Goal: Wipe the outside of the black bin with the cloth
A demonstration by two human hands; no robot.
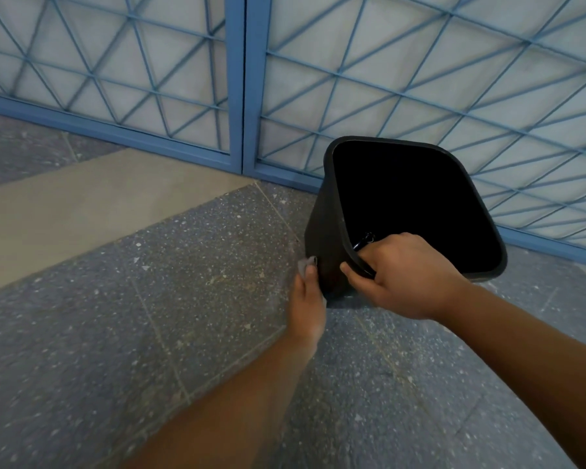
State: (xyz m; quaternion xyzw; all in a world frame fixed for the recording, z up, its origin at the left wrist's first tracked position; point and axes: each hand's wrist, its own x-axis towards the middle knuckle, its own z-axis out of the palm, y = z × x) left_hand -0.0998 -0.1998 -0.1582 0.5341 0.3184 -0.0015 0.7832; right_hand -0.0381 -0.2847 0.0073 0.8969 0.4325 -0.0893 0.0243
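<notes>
Your right hand [400, 275] fingers clamp the near rim of the black bin [325, 238], tilting it. Your left hand [307, 306] presses the grey cloth [306, 264] flat against its left outer wall. Speckled grey floor [149, 282]; blue grille doors [244, 82] behind.

Soft, even light; slight blur, edges bowed.
</notes>
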